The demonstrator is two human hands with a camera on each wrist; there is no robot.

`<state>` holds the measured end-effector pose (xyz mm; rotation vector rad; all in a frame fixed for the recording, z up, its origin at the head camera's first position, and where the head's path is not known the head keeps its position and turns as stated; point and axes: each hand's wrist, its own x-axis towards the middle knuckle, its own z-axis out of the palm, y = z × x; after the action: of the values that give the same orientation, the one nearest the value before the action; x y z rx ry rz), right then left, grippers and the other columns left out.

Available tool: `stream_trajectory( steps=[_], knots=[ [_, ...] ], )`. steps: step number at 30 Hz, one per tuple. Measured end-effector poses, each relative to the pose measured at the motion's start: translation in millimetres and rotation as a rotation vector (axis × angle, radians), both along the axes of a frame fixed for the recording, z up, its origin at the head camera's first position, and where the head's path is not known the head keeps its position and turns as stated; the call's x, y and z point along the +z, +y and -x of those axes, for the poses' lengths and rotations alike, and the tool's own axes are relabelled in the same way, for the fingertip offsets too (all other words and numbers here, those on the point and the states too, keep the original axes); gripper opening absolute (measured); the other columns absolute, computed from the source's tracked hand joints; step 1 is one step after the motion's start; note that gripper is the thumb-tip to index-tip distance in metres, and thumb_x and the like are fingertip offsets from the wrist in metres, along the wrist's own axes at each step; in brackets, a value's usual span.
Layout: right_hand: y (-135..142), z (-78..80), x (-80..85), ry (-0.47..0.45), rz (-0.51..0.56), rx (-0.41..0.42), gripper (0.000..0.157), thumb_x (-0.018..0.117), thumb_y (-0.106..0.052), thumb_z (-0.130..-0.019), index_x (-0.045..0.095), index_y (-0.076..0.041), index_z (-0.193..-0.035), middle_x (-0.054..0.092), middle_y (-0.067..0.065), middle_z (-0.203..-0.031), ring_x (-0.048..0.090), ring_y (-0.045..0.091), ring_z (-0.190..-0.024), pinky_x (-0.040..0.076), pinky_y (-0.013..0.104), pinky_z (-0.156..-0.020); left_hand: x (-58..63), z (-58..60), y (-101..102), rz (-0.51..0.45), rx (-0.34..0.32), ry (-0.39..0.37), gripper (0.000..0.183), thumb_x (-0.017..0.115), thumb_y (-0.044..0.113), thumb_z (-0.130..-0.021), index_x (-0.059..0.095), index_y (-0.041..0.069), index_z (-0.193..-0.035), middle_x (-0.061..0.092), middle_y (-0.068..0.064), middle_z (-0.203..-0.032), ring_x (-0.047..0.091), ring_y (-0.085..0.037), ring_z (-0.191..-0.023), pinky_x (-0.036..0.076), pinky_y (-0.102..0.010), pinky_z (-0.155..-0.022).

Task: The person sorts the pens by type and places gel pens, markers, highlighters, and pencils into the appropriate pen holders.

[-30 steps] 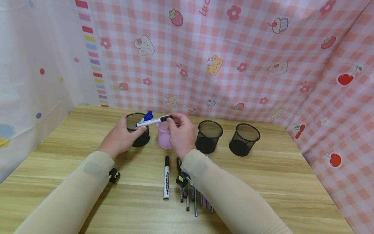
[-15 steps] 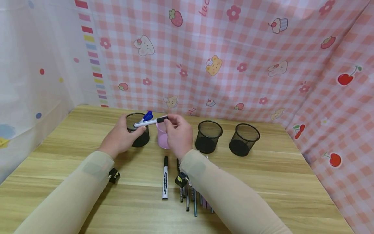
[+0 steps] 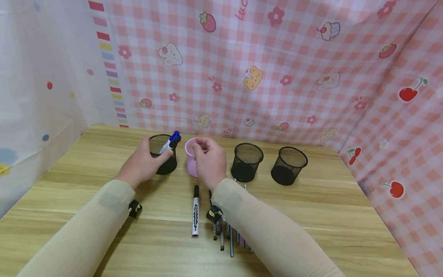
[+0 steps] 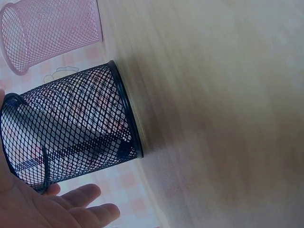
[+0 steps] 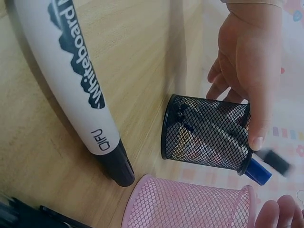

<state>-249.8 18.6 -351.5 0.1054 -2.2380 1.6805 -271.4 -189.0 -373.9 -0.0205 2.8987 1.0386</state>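
Note:
My left hand (image 3: 142,163) holds a black mesh pen cup (image 3: 167,166) at its rim, thumb on the near side and fingers behind. Two whiteboard markers lean inside the cup, one with a blue cap (image 5: 259,172) and one with a black cap (image 5: 275,163), which looks blurred in the right wrist view. My right hand (image 3: 212,161) is over the pink mesh pen cup (image 3: 191,163), its fingers loosely bent and nothing seen between them. Another black-capped whiteboard marker (image 3: 195,215) lies on the table in front of the pink cup.
Two more black mesh cups stand to the right, one nearer (image 3: 245,171) and one farther (image 3: 286,175). Several pens (image 3: 222,240) lie partly hidden under my right forearm. A pink checked cloth (image 3: 228,96) hangs behind the wooden table (image 3: 311,223).
The black-capped marker, earlier pinched by my right hand above the left cup, has been let go and is now in that cup. My right hand has shifted slightly left; my left hand stays put.

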Motion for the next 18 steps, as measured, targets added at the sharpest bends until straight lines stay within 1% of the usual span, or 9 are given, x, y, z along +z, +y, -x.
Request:
stream_trajectory(
  steps=[3, 9, 12, 15, 18],
  knots=[
    [0.3, -0.6, -0.2, -0.009, 0.005, 0.003, 0.02, 0.07, -0.015, -0.101, 0.076, -0.005, -0.117, 0.077, 0.007, -0.096, 0.067, 0.01, -0.075, 0.056, 0.022, -0.066, 0.5, -0.1, 0.4, 0.001, 0.0, -0.017, 0.126, 0.041, 0.09, -0.089, -0.012, 0.007, -0.168, 0.01, -0.033, -0.172, 0.024, -0.057, -0.154, 0.028, -0.073, -0.12],
    [1.5, -3.0, 0.4, -0.043, -0.004, 0.021, 0.02, 0.07, -0.017, -0.102, 0.077, -0.009, -0.119, 0.077, 0.003, -0.097, 0.067, 0.009, -0.082, 0.058, 0.024, -0.071, 0.4, -0.3, 0.5, 0.001, -0.001, -0.016, 0.126, 0.041, 0.09, -0.089, -0.013, 0.007, -0.168, 0.01, -0.033, -0.172, 0.024, -0.057, -0.154, 0.028, -0.074, -0.12],
    [3.7, -5.0, 0.6, -0.042, -0.026, 0.048, 0.02, 0.07, -0.016, -0.102, 0.077, -0.009, -0.119, 0.077, 0.004, -0.098, 0.068, 0.01, -0.081, 0.059, 0.024, -0.071, 0.1, -0.2, 0.3, 0.0, -0.001, -0.014, 0.126, 0.041, 0.09, -0.089, -0.013, 0.007, -0.168, 0.01, -0.033, -0.172, 0.024, -0.057, -0.154, 0.029, -0.074, -0.12],
    [7.1, -8.1, 0.6, -0.031, -0.079, 0.079, 0.02, 0.07, -0.015, -0.102, 0.076, -0.007, -0.119, 0.077, 0.007, -0.1, 0.071, 0.014, -0.083, 0.061, 0.027, -0.073, -0.2, -0.1, 0.1, 0.0, -0.002, -0.013, 0.127, 0.041, 0.091, -0.089, -0.013, 0.007, -0.168, 0.011, -0.033, -0.172, 0.025, -0.057, -0.154, 0.029, -0.073, -0.12],
    [10.5, -11.7, 0.2, -0.035, -0.154, 0.108, 0.023, 0.069, -0.017, -0.102, 0.076, -0.006, -0.122, 0.078, 0.008, -0.102, 0.071, 0.017, -0.088, 0.061, 0.029, -0.077, -0.1, -0.2, -0.1, 0.0, -0.004, -0.013, 0.126, 0.04, 0.091, -0.089, -0.013, 0.007, -0.168, 0.011, -0.033, -0.172, 0.025, -0.056, -0.154, 0.029, -0.073, -0.12]
  ],
)
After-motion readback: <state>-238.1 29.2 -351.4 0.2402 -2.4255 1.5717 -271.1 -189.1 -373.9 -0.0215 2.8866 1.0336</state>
